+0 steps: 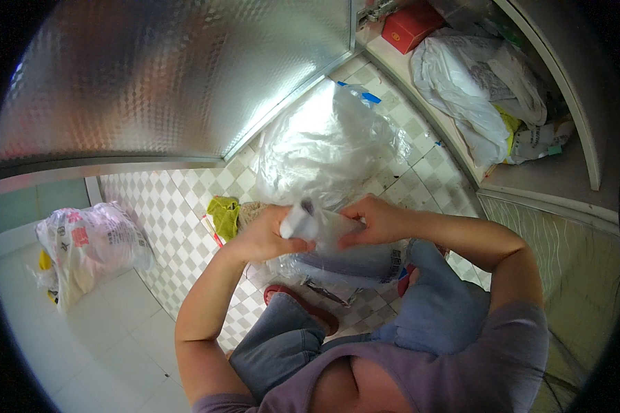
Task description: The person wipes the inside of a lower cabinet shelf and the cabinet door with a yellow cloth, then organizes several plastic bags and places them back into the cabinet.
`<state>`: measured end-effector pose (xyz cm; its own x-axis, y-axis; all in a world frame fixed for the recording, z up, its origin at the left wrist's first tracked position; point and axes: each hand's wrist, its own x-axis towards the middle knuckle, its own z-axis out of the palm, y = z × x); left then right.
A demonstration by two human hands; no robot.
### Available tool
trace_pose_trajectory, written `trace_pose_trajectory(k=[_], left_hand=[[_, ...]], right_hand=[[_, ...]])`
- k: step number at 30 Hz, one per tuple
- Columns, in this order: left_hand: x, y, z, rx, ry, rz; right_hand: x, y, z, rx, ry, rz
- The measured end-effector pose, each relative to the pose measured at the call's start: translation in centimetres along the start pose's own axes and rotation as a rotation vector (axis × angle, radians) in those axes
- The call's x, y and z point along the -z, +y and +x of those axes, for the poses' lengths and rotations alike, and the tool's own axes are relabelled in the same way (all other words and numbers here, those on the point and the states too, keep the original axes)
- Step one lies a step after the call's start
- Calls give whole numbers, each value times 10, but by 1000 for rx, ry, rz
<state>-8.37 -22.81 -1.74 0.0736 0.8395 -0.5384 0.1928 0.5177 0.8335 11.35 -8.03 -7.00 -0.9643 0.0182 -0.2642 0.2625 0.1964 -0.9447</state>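
Both hands hold a bunched white plastic bag [318, 232] between them. My left hand [266, 237] grips its left side, thumb towards me. My right hand [374, 221] pinches its right side. Just below them lies a clear plastic bag [356, 266] with something greyish inside and dark print at its right end. Beyond the hands a large heap of translucent plastic [320, 149] rests on the checkered floor. Whether the held bag joins either of these is hidden by folds and blur.
A yellow-green cloth [223, 216] lies left of my left hand. A filled plastic bag [95, 235] stands at the far left. Textured glass panel [175, 77] borders the back. An open cabinet at right holds plastic bags [465, 88] and a red box [411, 26].
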Motion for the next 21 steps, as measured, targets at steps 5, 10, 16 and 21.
trace_pose_trajectory(k=[5, 10, 16, 21], left_hand=[[16, -16, 6, -1, 133, 70], [15, -29, 7, 82, -30, 144], [20, -80, 25, 321, 87, 761], [13, -91, 41, 196, 326, 770]], right_hand=[[10, 14, 2, -139, 69, -115], [38, 34, 16, -70, -170, 128], [163, 178, 96, -397, 951, -257], [150, 192, 121, -621, 790, -246]])
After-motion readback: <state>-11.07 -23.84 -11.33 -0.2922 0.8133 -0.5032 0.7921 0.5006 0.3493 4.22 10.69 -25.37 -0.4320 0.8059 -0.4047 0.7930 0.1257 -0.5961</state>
